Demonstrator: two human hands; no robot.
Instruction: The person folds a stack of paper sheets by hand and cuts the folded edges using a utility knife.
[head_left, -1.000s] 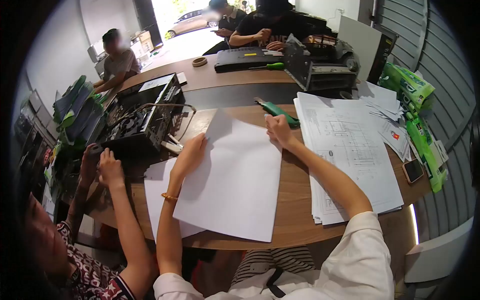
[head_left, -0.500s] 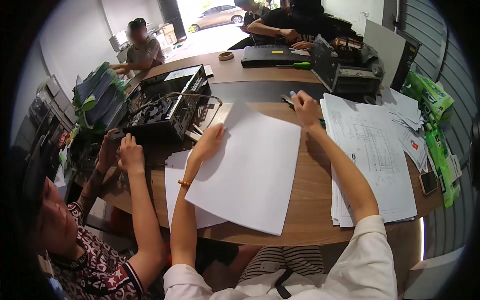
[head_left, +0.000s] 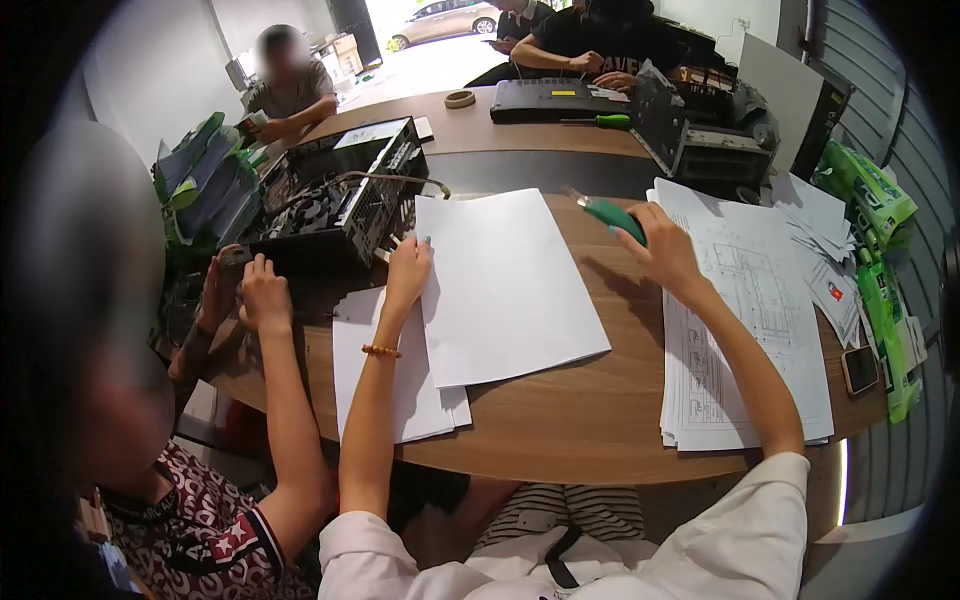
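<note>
A white sheaf of paper lies on the wooden table, partly over other white sheets. My left hand pinches the sheaf's left edge. Above the table, to the right of the sheaf, my right hand is closed around a green-handled tool; its thin tip points up and left and is blurred. Beneath my right forearm is a stack of printed drawings.
An open computer case stands at the left, with a co-worker's hands at its near side. Further off are a black device, a tape roll, a green screwdriver and a metal frame. A phone lies at the right edge.
The sheaf has turned and come down flatter on the table. My right hand has moved right and down, now with the green-handled tool raised in it. The co-worker's head has moved further into view.
</note>
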